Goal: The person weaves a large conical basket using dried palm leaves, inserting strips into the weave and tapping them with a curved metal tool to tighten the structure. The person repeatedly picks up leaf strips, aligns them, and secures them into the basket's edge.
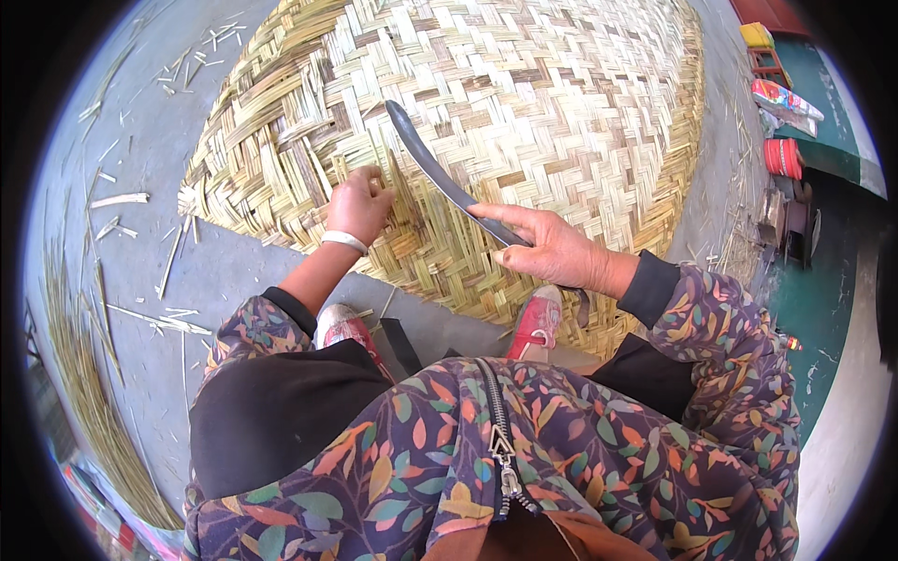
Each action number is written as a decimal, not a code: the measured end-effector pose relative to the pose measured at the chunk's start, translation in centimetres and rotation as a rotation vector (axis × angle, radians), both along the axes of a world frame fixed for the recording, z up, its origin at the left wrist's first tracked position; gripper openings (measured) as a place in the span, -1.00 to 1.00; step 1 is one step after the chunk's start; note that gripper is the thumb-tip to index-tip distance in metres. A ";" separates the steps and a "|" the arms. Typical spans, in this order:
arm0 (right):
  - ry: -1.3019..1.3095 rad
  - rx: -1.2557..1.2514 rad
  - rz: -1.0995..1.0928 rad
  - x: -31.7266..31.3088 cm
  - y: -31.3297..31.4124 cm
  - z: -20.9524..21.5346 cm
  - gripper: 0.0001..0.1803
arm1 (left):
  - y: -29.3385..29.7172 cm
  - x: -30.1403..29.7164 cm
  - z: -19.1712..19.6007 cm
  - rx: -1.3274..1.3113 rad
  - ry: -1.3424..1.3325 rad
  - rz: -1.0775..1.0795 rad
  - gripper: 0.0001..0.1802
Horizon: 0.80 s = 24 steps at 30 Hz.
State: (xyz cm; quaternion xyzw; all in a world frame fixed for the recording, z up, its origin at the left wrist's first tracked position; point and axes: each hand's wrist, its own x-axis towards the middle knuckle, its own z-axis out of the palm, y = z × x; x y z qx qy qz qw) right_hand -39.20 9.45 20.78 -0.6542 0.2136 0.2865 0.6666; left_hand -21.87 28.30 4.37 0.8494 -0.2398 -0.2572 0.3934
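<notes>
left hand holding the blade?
No: the left hand grips strips of the woven mat; the right hand holds the curved blade.

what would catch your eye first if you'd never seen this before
First the big woven mat of pale strips, filling the upper middle of the view. On it, the right hand grips a long dark curved blade, while the left hand presses on the weave near the mat's left edge. Loose strips litter the grey floor at left.

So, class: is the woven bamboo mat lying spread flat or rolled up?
Spread flat. The woven mat lies open across the floor, its curved edge showing, with both hands on it.
</notes>
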 end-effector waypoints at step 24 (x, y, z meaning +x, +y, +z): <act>-0.145 -0.026 0.224 -1.2 3.2 -0.9 -0.29 | -1.6 2.0 -2.8 0.096 0.529 0.020 -0.75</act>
